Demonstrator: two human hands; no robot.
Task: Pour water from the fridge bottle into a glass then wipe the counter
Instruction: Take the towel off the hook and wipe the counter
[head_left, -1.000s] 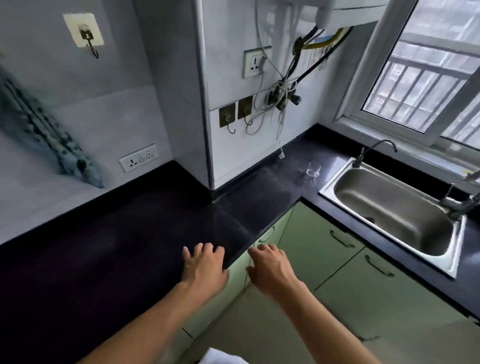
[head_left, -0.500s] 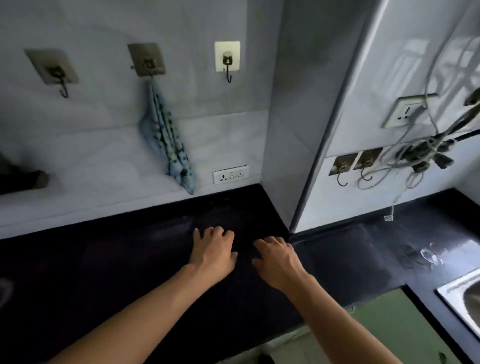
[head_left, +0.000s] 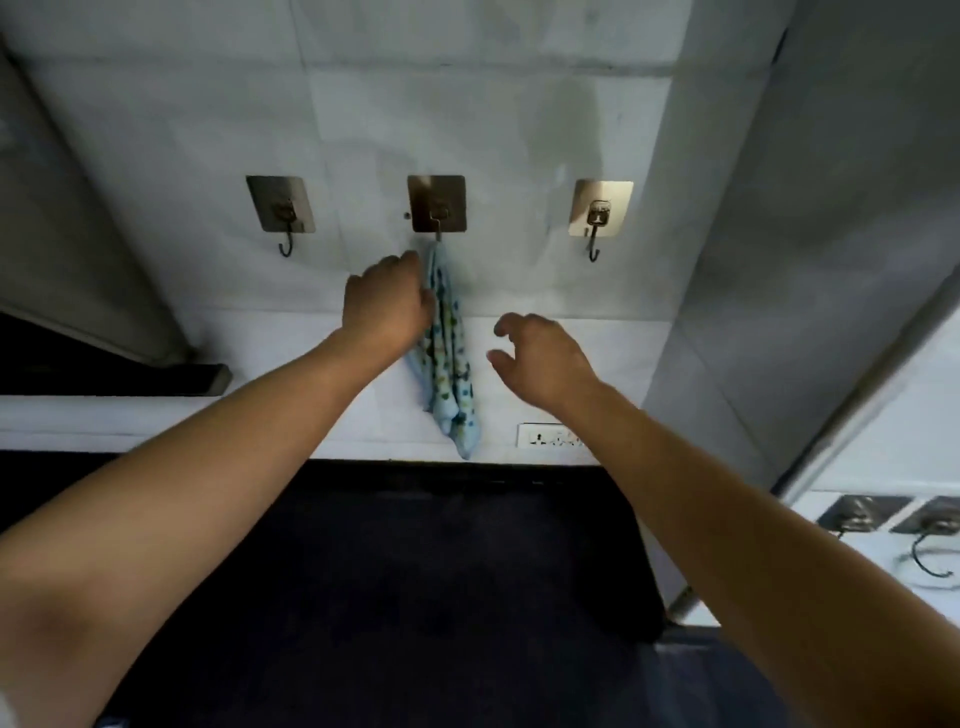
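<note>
A light blue dotted cloth (head_left: 451, 374) hangs from the middle wall hook (head_left: 437, 205) above the black counter (head_left: 415, 571). My left hand (head_left: 387, 306) is raised against the cloth's upper part, fingers curled onto its left edge just below the hook. My right hand (head_left: 540, 358) hovers to the right of the cloth, fingers apart and bent, holding nothing and not touching it. The glass and the bottle are out of view.
Two bare hooks flank the middle one: the left hook (head_left: 281, 210) and the right hook (head_left: 600, 213). A white socket (head_left: 548, 435) sits low on the wall. A wall corner (head_left: 727, 312) juts out at right, with more hooks (head_left: 857, 512) beyond it.
The view swung left from the sink and glass to the wall hooks. Both hands rose off the counter; the left one reached the hanging cloth, the right one lifted beside it.
</note>
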